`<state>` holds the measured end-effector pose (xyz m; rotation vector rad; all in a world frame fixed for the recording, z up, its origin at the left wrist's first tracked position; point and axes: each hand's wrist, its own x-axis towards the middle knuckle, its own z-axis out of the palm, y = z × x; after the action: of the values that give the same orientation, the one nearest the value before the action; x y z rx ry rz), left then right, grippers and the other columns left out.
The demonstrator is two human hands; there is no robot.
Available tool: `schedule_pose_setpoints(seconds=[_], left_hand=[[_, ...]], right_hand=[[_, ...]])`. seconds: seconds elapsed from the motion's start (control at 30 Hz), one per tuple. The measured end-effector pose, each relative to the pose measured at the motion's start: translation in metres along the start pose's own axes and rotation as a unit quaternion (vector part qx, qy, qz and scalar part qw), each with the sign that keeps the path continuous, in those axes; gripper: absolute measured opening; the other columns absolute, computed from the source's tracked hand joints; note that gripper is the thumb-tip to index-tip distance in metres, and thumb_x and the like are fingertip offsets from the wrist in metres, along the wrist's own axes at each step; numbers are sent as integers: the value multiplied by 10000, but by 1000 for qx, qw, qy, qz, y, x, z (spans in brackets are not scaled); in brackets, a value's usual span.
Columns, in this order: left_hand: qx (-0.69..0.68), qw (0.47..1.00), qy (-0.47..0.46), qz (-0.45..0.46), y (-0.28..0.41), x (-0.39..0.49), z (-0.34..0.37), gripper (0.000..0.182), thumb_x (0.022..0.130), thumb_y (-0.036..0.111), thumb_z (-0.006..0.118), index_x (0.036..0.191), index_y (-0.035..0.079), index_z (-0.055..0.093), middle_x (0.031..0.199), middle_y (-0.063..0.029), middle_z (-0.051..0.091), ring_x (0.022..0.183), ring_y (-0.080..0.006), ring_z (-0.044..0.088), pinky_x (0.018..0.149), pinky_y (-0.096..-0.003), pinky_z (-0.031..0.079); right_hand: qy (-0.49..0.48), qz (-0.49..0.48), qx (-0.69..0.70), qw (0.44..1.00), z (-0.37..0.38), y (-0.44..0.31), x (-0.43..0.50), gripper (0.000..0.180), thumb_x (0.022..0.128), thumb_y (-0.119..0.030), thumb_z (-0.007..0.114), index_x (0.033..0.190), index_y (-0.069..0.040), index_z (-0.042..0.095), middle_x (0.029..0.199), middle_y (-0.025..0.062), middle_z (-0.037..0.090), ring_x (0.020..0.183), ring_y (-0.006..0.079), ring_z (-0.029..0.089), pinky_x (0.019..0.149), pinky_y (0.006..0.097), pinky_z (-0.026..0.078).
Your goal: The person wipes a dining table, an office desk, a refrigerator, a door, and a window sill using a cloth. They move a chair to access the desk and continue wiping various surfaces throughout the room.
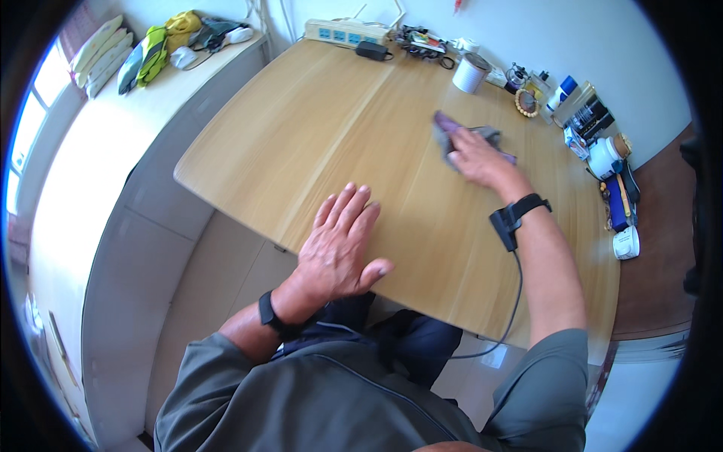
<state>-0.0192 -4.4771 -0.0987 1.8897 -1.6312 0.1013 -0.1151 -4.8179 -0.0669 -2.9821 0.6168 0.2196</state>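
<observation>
My right hand (480,158) presses on a grey and purple cloth (447,142) on the wooden table (350,135), right of its middle; the cloth is bunched around the fingers and slightly blurred. A black strap with a small device (505,226) and a cable is on my right wrist. At the table's near edge, my left hand (339,248) is held palm down with its fingers apart and nothing in it. Whether its palm touches the wood I cannot tell. A black band (270,311) circles that wrist.
A power strip (344,34), a black adapter (373,51) and a ribbed can (471,73) stand along the back. Several bottles, a white jar (604,157) and a white tape roll (626,243) line the right side. Folded cloths (152,56) lie on the left ledge.
</observation>
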Motion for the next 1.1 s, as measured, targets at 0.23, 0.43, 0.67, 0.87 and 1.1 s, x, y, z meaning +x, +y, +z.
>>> schedule_pose_setpoints(seconds=[0.23, 0.43, 0.67, 0.87, 1.1], left_hand=[[-21, 996, 86, 17, 5, -6, -2, 900, 895, 697, 417, 1462, 1, 359, 1509, -290, 321, 1420, -452, 282, 1157, -549, 196], [-27, 995, 33, 93, 32, -10, 1, 913, 890, 706, 427, 1472, 6, 359, 1507, -309, 317, 1404, -479, 304, 1136, -584, 222], [16, 984, -82, 158, 78, -5, 25, 790, 833, 546, 631, 1413, 36, 461, 1461, -228, 432, 1378, -416, 380, 1139, -550, 275], [18, 993, -41, 108, 24, -11, 8, 733, 832, 458, 651, 1398, 26, 475, 1383, -206, 502, 1333, -369, 434, 1147, -498, 292], [220, 968, 67, -96, -170, -11, -98, 325, 972, 283, 461, 1141, 81, 652, 1299, -185, 586, 1255, -332, 513, 1093, -455, 374]], right_hand=[[4, -285, 80, 955, 4, -177, -102, 488, 935, -260, 533, 1394, -104, 474, 1439, 186, 430, 1389, 322, 330, 1185, 430, 234], [194, -168, 301, 919, 33, -197, -172, 658, 844, -124, 631, 1437, 9, 381, 1505, 242, 327, 1411, 402, 305, 1188, 458, 237], [359, 72, 89, 926, 50, -128, -264, 476, 931, -79, 479, 1396, 15, 446, 1469, 245, 409, 1392, 407, 365, 1157, 462, 291], [389, 189, 54, 900, 71, -59, -306, 477, 1030, -283, 420, 1403, 14, 439, 1485, 223, 403, 1386, 380, 381, 1134, 435, 318], [401, 222, 108, 882, 104, -39, -321, 527, 1046, -383, 379, 1385, 10, 468, 1445, 227, 457, 1367, 374, 409, 1120, 430, 330]])
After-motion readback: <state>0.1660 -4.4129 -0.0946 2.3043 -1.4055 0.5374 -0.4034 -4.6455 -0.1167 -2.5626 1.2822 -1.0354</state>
